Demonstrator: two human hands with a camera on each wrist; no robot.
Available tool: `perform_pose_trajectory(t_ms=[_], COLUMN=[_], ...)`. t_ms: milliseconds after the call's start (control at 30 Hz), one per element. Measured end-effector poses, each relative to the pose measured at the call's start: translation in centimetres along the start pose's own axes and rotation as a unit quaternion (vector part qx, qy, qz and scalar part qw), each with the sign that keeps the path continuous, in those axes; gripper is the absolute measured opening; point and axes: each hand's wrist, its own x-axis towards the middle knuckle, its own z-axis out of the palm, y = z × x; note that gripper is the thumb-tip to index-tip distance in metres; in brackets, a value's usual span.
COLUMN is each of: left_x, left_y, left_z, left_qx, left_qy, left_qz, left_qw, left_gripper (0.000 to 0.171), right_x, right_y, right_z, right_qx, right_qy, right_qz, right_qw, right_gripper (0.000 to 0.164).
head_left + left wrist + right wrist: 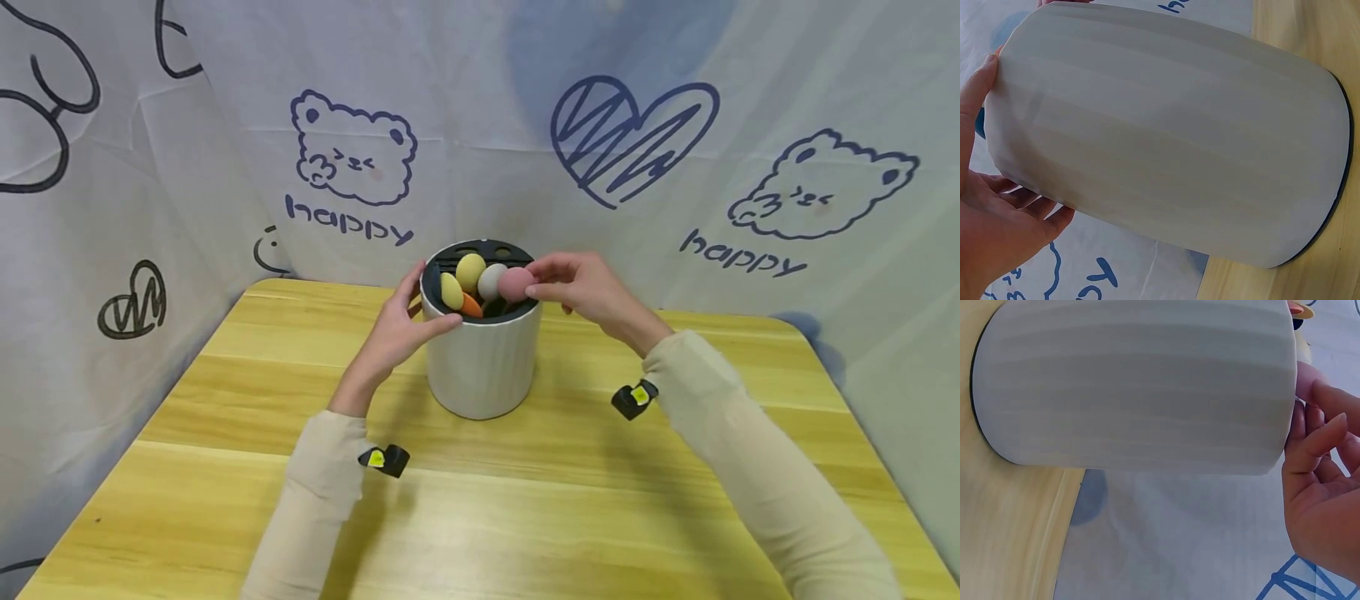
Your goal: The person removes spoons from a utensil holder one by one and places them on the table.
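My R hand (581, 287) pinches the pink ball (516, 284) just inside the R rim of the white pot (480, 367); my L hand (401, 321), thumb & fingers spread, grips its L rim. Tabletop (525, 500) extends L, R & toward me, w/ back edge close behind.

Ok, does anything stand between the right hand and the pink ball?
No, nothing visible does. The right hand pinches the pink ball directly, at the top of the white container; the pale grey ball sits on the pink one's other side, not between them.
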Motion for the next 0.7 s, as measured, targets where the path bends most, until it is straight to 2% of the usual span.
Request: perform_pose_trajectory(t_ms=[300, 700], left_x=[-0.04, -0.01], left_y=[0.15, -0.05], left_z=[-0.08, -0.01], left_qx=[-0.001, -0.001], left_qy=[0.002, 0.001], left_qz=[-0.006, 0.003], left_qw=[1.0, 1.0], left_gripper=[0.094, 0.092], right_x=[-0.01, -0.05], right_y=[-0.52, -0.66], right_z=[0.02, 0.03], right_qx=[0.009, 0.011], right_qy=[-0.019, -0.023], right_qz=[-0.026, -0.023], right_qw=[0.999, 0.999], right_gripper=[0.028, 0.03])
